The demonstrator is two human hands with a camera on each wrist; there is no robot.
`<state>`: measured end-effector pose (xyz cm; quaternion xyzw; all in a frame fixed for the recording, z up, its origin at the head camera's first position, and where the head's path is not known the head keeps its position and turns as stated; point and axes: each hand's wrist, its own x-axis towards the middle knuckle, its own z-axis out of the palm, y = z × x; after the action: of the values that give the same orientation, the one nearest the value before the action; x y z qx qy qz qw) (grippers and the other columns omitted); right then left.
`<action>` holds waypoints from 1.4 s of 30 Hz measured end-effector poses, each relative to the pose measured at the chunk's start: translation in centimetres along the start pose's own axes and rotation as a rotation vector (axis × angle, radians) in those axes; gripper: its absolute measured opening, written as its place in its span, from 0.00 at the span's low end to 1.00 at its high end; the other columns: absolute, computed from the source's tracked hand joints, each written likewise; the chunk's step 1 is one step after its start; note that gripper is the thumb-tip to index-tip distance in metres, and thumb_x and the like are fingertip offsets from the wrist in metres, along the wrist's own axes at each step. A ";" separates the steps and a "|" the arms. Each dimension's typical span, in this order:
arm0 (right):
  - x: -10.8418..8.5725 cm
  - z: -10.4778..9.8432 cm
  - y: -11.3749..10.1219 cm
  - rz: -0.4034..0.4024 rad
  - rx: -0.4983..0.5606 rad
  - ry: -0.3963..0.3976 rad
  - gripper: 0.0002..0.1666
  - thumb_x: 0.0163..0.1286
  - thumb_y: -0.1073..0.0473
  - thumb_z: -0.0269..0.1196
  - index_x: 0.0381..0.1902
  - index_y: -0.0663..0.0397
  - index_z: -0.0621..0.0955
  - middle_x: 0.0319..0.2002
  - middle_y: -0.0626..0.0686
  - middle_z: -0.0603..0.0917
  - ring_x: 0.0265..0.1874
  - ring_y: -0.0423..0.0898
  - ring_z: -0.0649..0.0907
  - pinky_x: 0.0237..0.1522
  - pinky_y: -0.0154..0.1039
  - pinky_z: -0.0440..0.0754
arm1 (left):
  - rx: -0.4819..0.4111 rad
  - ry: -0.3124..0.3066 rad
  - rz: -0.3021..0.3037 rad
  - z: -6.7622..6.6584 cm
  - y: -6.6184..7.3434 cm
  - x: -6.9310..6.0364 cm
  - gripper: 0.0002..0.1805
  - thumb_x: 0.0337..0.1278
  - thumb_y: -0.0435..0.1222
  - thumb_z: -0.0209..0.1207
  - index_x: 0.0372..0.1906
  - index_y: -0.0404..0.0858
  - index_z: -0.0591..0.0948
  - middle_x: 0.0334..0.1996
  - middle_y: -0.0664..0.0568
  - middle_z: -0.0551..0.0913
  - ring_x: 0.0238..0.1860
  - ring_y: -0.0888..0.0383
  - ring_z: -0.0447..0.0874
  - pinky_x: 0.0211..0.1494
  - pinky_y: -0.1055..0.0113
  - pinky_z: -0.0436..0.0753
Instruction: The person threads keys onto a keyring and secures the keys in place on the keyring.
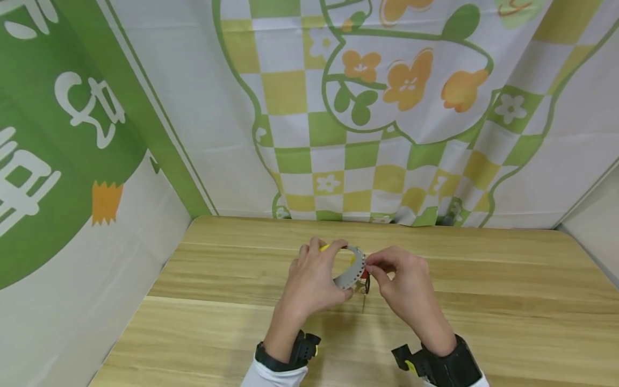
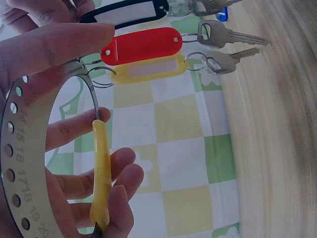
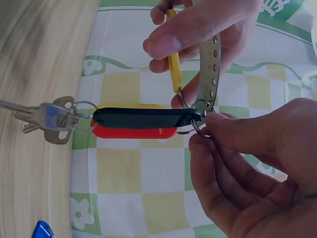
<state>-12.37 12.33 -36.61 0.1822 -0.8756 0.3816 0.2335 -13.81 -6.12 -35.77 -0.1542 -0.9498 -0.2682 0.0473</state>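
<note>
My left hand (image 1: 311, 277) grips a metal key ring holder (image 1: 355, 271), a flat hoop with numbered holes. Its fingers curl about the yellow handle sleeve (image 2: 101, 173) on the hoop. From the hoop hang a red key tag (image 2: 143, 47) and a yellow key tag (image 2: 151, 69), with metal keys (image 2: 230, 37) on their far ends. My right hand (image 1: 406, 279) is at the hoop's right side, pinching the small split ring (image 3: 195, 128) of a black key tag (image 3: 146, 118) between thumb and forefinger. Whether that ring passes through a hole cannot be told.
Below the hands lies a wooden table (image 1: 217, 328). A printed green and yellow checked curtain (image 1: 285, 91) hangs behind its back edge, and another printed sheet (image 1: 145, 258) stands at the left. A small blue object (image 3: 43, 230) shows at the right wrist view's lower left.
</note>
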 end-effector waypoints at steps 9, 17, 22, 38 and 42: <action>0.0 -0.1 0.3 -0.001 0.053 -0.044 0.13 0.58 0.76 0.71 0.36 0.55 0.88 0.33 0.49 0.87 0.31 0.41 0.86 0.34 0.39 0.84 | -0.005 0.018 -0.001 -0.1 0.1 0.0 0.47 0.33 0.45 0.80 0.68 0.48 0.76 0.59 0.39 0.74 0.56 0.41 0.73 0.47 0.45 0.77; 0.2 -0.3 0.7 0.068 0.122 -0.087 0.07 0.64 0.72 0.69 0.37 0.57 0.87 0.32 0.50 0.88 0.30 0.41 0.86 0.35 0.38 0.84 | -0.029 0.036 0.005 -0.3 -0.1 -0.1 0.47 0.32 0.45 0.79 0.68 0.48 0.76 0.58 0.38 0.74 0.55 0.41 0.74 0.47 0.45 0.77; 0.2 -0.5 0.6 0.084 0.130 -0.078 0.07 0.63 0.71 0.70 0.37 0.56 0.87 0.32 0.49 0.88 0.29 0.41 0.86 0.35 0.39 0.84 | -0.026 0.032 0.001 -0.3 -0.1 -0.1 0.47 0.33 0.45 0.80 0.68 0.48 0.76 0.58 0.38 0.74 0.55 0.41 0.74 0.47 0.45 0.77; 0.1 -0.4 0.3 0.011 0.104 -0.056 0.13 0.56 0.76 0.73 0.34 0.55 0.87 0.30 0.47 0.87 0.28 0.39 0.85 0.31 0.38 0.84 | 0.044 0.033 0.029 0.0 0.3 -0.2 0.46 0.34 0.45 0.79 0.68 0.48 0.77 0.58 0.40 0.74 0.55 0.42 0.72 0.50 0.44 0.75; 0.2 -0.4 0.4 -0.010 0.095 -0.034 0.13 0.54 0.76 0.74 0.32 0.56 0.87 0.29 0.47 0.87 0.26 0.39 0.85 0.30 0.37 0.83 | 0.040 0.036 0.032 0.1 0.3 -0.2 0.47 0.33 0.45 0.80 0.68 0.47 0.77 0.58 0.39 0.74 0.54 0.42 0.73 0.49 0.46 0.76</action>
<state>-12.68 12.85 -36.48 0.2041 -0.8596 0.4181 0.2114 -13.54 -5.92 -35.72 -0.1637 -0.9512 -0.2513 0.0719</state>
